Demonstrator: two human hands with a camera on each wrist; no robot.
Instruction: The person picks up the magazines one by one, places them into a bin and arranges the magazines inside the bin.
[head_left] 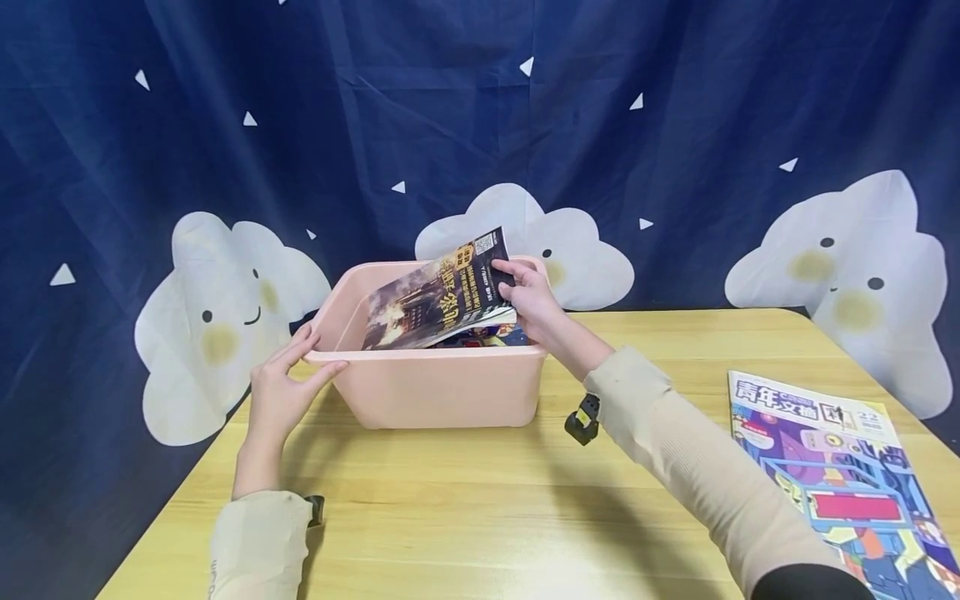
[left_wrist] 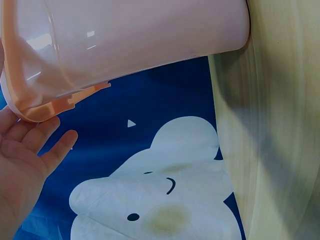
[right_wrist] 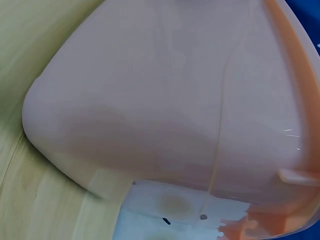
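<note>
Grips a dark magazine (head_left: 431,292) with the right hand (head_left: 542,307) at the centre of the head view, with thumb and fingers closed on its upper right end, holding it aslant with that end raised above the rim and its lower left end down inside a pink bin (head_left: 442,392). Touches the bin's left corner with the left hand (head_left: 281,396), with digits spread and nearly straight, fingers at the rim and thumb reaching over the front just below it. Shows part of a colourful magazine (head_left: 491,336) inside the bin, under the gripped one. Has the bin standing upright on a wooden worktop (head_left: 465,500) in the middle of the frame. Has another magazine (head_left: 840,483) lying cover up at lower right, well apart from the bin. Wears pale sleeves (head_left: 675,442) on both arms, with a black device (head_left: 582,419) under the right wrist. Includes a dark blue curtain (head_left: 405,100) across the top, printed with white clouds (head_left: 217,267) and small triangles. Shows, in the left wrist view, fingertips against the rim at the left edge and worktop down the right side; shows mostly the bin's outer wall in the right wrist view
</note>
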